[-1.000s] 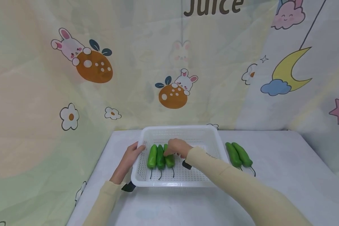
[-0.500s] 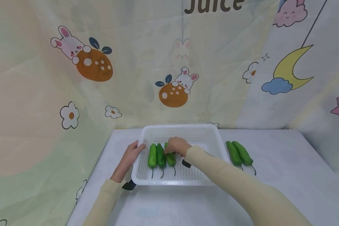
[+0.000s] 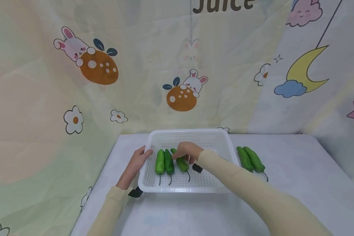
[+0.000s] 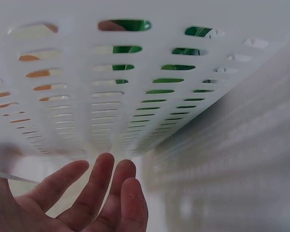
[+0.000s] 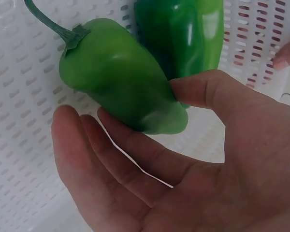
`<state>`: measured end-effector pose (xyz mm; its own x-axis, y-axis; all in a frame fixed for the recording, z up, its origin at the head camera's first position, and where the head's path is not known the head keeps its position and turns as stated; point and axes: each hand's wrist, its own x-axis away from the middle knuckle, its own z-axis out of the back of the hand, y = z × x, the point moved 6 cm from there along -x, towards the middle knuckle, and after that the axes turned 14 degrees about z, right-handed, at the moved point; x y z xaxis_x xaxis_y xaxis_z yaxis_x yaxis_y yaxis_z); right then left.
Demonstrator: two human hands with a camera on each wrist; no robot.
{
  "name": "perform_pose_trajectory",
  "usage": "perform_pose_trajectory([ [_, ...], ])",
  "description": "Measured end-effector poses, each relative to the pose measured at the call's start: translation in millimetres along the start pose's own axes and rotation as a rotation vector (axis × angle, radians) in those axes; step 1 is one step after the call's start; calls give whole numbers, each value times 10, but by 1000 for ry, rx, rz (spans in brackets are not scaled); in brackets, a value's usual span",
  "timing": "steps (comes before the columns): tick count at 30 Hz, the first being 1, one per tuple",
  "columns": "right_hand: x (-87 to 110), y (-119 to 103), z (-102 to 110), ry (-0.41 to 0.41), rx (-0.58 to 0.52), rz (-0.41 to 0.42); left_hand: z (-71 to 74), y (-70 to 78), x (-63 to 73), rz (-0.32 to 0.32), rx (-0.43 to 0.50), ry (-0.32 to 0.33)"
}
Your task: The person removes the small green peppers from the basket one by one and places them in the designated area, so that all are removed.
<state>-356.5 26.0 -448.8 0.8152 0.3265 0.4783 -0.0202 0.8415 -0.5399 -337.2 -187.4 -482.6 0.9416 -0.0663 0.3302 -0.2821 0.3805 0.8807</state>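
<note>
A white perforated plastic basket [image 3: 183,189] sits on the table with three long green peppers inside, stems toward me. At its left rim is my left hand [image 3: 135,165], thumb over the edge; the left wrist view shows its other fingers [image 4: 96,179] outside the slotted wall. My right hand [image 3: 188,151] reaches into the basket and holds the rightmost pepper [image 5: 121,72] near its tip, thumb on one side and fingers on the other. That pepper lies slanted, apart from the dark green pepper [image 3: 169,164] and the lighter pepper [image 3: 160,164], which lie side by side.
Two more green peppers, one [image 3: 244,159] beside the other [image 3: 255,160], lie on the white table [image 3: 298,177] right of the basket; the right sleeve partly covers them. A printed cloth [image 3: 135,65] hangs behind the table.
The pepper in my right hand has turned from nearly straight to slanted, its stem end swinging right, away from the other two. My right hand shifts slightly right; my left stays at the rim.
</note>
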Motion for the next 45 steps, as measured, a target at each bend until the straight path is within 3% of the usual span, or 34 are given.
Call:
perform_pose_trajectory([
  [7, 49, 58, 67, -85, -7, 31, 5, -29, 1, 20, 4, 2],
  [15, 156, 210, 202, -116, 32, 10, -14, -35, -39, 10, 6, -3],
  [25, 366, 425, 326, -183, -78, 70, -44, -20, -16, 18, 4, -20],
  [31, 470, 533, 412, -202, -57, 65, -1, -2, -14, 11, 0, -17],
  [37, 633, 494, 565, -208, -35, 98, 23, -20, -56, 34, -1, -9],
  [45, 731, 537, 772, -201, -36, 116, 13, -12, -14, 33, -11, -1],
])
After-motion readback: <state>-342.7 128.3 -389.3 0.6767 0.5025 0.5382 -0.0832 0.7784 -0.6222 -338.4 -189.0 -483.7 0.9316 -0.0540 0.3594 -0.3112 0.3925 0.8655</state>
